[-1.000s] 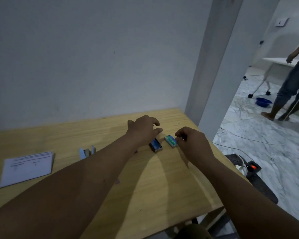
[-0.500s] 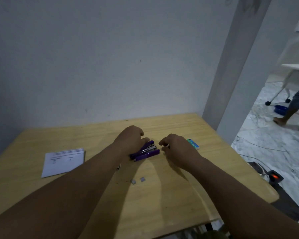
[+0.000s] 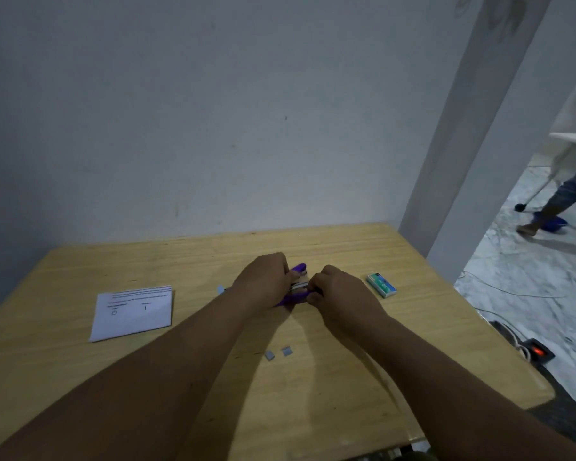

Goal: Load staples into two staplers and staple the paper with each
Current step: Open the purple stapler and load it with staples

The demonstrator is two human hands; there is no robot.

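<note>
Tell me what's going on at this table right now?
A person works on a purple stapler lying mid-table. The left hand holds its body while the right hand pinches at its open front end, apparently loading staples. A staple box lies to the right, the paper lies untouched to the left, and two small staple strips sit nearer the person. A bit of light blue shows behind the left wrist; I can't tell what it is.
</note>
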